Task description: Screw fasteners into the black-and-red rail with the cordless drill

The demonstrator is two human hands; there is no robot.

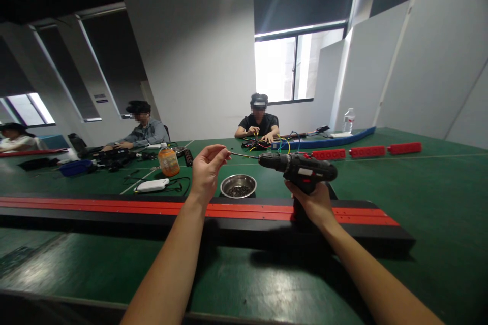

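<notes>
My right hand (pixel 314 202) is wrapped round the grip of a black cordless drill (pixel 310 168), held level above the bar with its chuck facing left. A long thin driver bit (pixel 246 156) sticks out of the chuck. At the bit's far tip, my left hand (pixel 208 170) is closed in a pinch; whatever is between the fingertips is too small to name. Below the bit stands a metal bowl (pixel 238 179) with many small dark pieces, like screws, in it. A long black bar with a red top strip (pixel 247 210) lies across the table under both forearms.
On the green table (pixel 438 203) are an orange-filled bottle (pixel 168 160), a white power bank (pixel 151 186) with a cable, a blue tray (pixel 75 167) and several red blocks (pixel 368 151). Opposite, a person (pixel 261 119) handles coloured wires beside a blue strip (pixel 335 139). Other people sit at left.
</notes>
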